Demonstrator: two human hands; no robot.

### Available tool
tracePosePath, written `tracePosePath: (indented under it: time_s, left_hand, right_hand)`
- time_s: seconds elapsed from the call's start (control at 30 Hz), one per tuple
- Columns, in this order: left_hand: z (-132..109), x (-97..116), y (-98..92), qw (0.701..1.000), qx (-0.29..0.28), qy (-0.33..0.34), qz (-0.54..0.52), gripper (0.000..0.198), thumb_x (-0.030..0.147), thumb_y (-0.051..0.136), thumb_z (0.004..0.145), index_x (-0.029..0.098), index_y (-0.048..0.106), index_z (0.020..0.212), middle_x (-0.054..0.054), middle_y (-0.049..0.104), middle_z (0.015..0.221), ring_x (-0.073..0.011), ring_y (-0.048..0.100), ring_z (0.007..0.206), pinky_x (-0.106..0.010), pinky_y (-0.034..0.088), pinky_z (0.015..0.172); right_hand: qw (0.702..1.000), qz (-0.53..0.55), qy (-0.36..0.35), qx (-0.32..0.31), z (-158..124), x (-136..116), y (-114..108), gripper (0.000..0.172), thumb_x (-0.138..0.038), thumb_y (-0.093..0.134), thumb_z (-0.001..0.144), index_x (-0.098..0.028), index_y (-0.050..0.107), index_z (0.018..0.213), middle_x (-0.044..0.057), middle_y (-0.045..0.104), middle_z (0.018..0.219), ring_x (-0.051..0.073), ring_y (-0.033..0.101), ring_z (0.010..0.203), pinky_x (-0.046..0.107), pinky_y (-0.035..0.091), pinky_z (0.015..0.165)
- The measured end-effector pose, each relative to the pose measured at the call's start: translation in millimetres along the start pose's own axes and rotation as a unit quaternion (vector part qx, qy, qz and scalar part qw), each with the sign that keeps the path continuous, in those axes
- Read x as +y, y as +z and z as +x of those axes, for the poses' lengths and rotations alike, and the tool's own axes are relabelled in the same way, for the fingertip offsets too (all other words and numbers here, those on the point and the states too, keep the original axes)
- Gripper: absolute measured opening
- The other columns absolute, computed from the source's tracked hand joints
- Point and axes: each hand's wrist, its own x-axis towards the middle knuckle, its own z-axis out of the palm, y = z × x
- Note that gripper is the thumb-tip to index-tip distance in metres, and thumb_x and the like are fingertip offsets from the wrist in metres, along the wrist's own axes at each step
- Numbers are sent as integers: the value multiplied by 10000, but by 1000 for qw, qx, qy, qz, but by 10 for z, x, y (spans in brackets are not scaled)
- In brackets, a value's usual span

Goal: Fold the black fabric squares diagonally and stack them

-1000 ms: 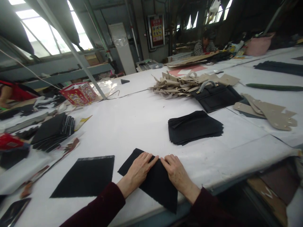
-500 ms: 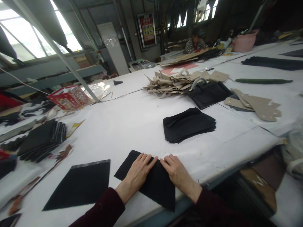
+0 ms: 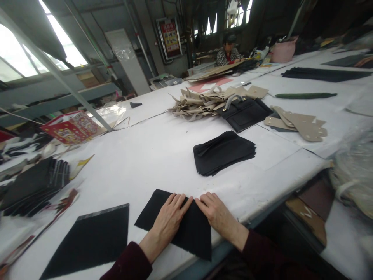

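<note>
A black fabric piece (image 3: 194, 229) lies at the table's front edge under both of my hands. My left hand (image 3: 171, 214) rests across its middle, fingers bent together over the far edge and the thumb pointing right. At the right end of that edge, my right hand (image 3: 214, 210) has its fingers curled and grips the cloth. The two hands almost meet at the thumb and forefinger. To the left lies another black piece (image 3: 96, 237) with a greyish strip along its far edge. A stack of black pieces (image 3: 224, 152) sits beyond my right hand.
On the white table (image 3: 140, 155) are a heap of beige straps (image 3: 201, 103), a black handbag (image 3: 244, 112), beige cut parts (image 3: 300, 122) and a long green cucumber-like object (image 3: 305, 95). Dark stacked panels (image 3: 35, 182) stand left. A person (image 3: 229, 54) sits at the far side.
The view has shifted slightly, so the table items appear further left. Both hands keep their places on the black fabric piece, with barely any movement of the fingers.
</note>
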Motion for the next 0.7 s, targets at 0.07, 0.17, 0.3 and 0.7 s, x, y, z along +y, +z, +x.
tracePosePath:
  time_s: [0.07,0.17,0.3,0.7]
  left_hand:
    - [8,8,5,1000,3,8,-14,557,69,410,893,192,376,1435,-75,527,1308,-226,475,1200,-359,306,1116]
    - [23,34,1,1000,1,7,-24,549,64,406,897,179,378,1433,-69,547,1286,-213,488,1178,-319,354,1074]
    - [48,91,-26,1000,-8,1,-9,611,50,422,877,220,344,1459,-68,542,1277,-223,491,1163,-355,380,1052]
    - [70,131,53,1000,-2,17,-22,683,13,382,836,222,310,1482,-62,501,1367,-218,447,1242,-371,303,1117]
  right_hand:
    - [1000,-9,-4,4,-9,9,-12,251,-77,498,908,-140,592,1132,67,549,921,214,459,851,351,384,785]
    - [1000,-18,-9,-2,-29,19,-31,266,-102,519,912,-121,576,1172,68,547,926,220,452,853,356,382,778]
    - [1000,-23,-12,-15,-60,26,-52,319,-103,547,899,-97,553,1218,72,545,949,224,444,855,363,380,776]
    - [999,-35,-7,-11,-147,58,-76,282,-114,540,906,-102,572,1186,72,545,928,225,441,843,364,370,773]
